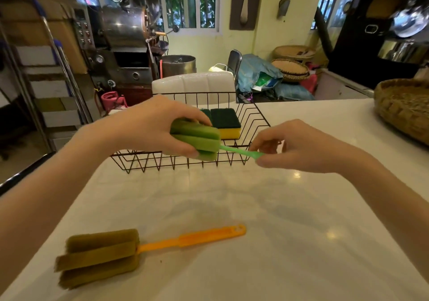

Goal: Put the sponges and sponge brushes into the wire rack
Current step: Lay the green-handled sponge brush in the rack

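Green foam fills the left hand (148, 124), whose fingers are clamped round the head of the green sponge brush (197, 141); the right hand (294, 146) pinches its handle tip. It hangs over the near edge of the wire rack (255, 119), where a yellow sponge (226, 123) already lies. Best to lower it level beside that sponge, clearing the wires. The orange sponge brush (130, 250) waits well in front of the rack.
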Demonstrator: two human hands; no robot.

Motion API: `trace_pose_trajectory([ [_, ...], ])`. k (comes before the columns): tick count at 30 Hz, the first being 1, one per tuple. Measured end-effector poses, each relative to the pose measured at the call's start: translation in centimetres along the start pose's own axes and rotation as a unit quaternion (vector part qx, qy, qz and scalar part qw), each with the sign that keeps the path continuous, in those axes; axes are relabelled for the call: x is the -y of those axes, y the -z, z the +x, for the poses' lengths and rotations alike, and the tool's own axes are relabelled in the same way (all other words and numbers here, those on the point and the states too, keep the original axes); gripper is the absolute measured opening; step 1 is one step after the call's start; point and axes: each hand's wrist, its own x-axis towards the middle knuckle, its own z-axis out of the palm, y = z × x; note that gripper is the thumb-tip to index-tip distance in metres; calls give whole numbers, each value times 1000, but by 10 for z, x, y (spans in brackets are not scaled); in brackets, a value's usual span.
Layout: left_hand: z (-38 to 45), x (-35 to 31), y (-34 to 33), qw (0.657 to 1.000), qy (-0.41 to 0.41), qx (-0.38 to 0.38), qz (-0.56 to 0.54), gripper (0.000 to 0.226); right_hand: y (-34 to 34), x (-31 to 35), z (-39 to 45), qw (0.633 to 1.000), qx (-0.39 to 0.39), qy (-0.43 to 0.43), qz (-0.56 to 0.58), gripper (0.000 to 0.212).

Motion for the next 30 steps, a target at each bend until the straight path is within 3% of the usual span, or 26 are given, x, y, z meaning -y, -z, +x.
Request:
trace_pose_trajectory([
  [7,10,35,15,996,25,-86,-22,54,15,7,47,995,-51,29,-87,21],
  [11,10,62,6,993,57,-99,-30,57,5,7,75,991,-38,27,-126,23],
  [20,9,119,-23,990,127,-66,6,43,-32,-2,134,984,54,37,-166,11],
  [30,10,142,-38,979,181,16,91,45,-67,0,170,975,148,22,-165,20],
])
